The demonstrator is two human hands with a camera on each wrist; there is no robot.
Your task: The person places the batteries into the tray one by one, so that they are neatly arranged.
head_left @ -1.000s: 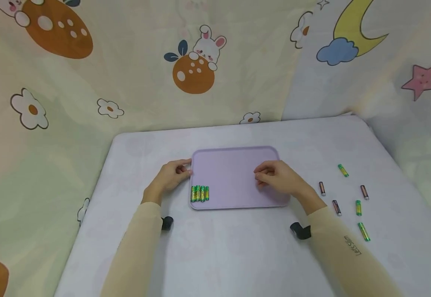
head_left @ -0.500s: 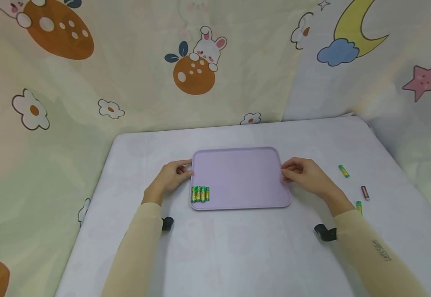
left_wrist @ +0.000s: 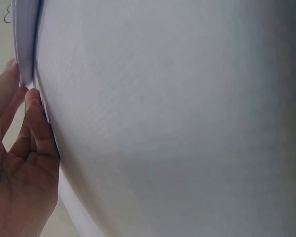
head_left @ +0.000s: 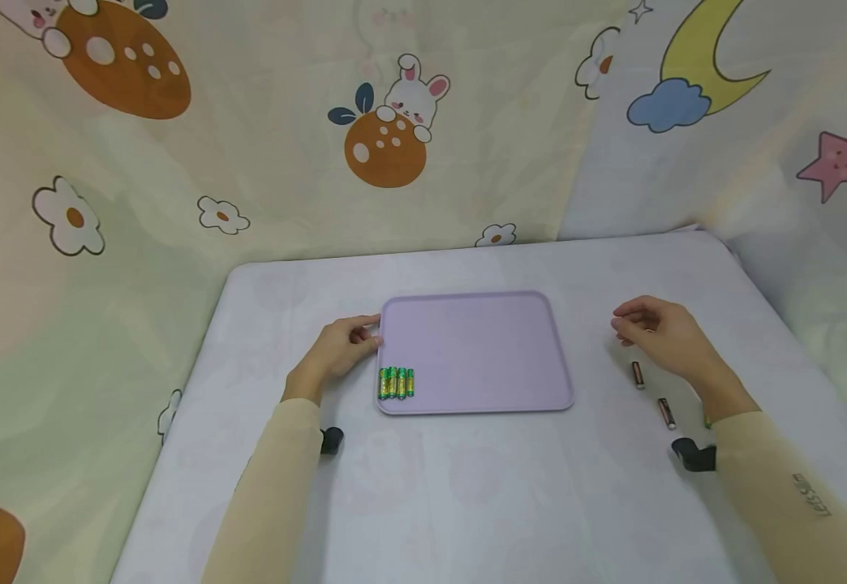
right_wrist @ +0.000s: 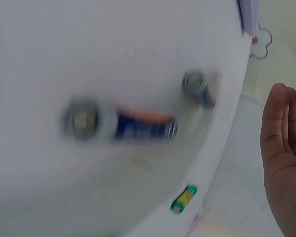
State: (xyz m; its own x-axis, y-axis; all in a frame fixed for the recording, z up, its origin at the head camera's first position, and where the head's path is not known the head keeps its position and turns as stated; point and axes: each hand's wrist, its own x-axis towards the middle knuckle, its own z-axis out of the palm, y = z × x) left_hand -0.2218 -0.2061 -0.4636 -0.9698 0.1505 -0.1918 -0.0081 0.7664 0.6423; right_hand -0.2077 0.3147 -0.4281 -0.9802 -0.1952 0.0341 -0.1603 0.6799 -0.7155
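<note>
My left hand (head_left: 336, 349) is at the left edge of a lilac tray (head_left: 482, 357); thumb and forefinger touch the rim. The left wrist view shows the same fingers (left_wrist: 37, 118) against the tray's end (left_wrist: 25, 44). Several green-and-yellow batteries (head_left: 397, 384) stand side by side in the tray's near left corner. To the right of the tray, my right hand (head_left: 664, 337) hovers over the table with fingers loosely bent and nothing visible in them. Below it lie two dark-and-copper batteries, one (head_left: 638, 375) nearer the fingers and one (head_left: 667, 413) nearer the wrist.
A green battery (right_wrist: 184, 199) lies near the table edge in the right wrist view. Another green one (head_left: 707, 422) is mostly hidden behind my right wrist. White cloth covers the table (head_left: 467, 487); a printed curtain (head_left: 270, 122) hangs behind it.
My right hand has moved right, from above the tray past its right edge to the loose batteries. My left hand stays at the tray's left rim, and the batteries in the tray keep their places.
</note>
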